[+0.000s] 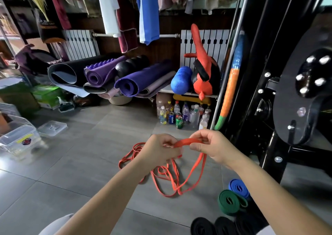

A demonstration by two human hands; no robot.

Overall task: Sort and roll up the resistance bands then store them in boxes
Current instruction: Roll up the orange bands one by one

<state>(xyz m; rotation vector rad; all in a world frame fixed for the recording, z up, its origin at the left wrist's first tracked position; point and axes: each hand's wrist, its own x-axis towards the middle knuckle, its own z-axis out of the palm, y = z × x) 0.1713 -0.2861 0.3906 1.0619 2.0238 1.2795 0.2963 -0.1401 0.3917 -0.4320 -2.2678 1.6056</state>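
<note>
1. Judged best: keep the end of the orange band [188,142] flat and tight, winding evenly so no twist gets trapped.
2. The left hand [159,150] and right hand [213,146] sit close together, fingers curled, both pinching that raised end.
3. Its remainder trails in loose loops on the floor [89,162] below.
4. A green roll [231,202], a blue roll [239,188] and black rolls [203,225] lie right; clear boxes [19,137] stand far left.

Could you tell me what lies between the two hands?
In the head view, a short arch of orange band spans left hand to right hand.
</note>
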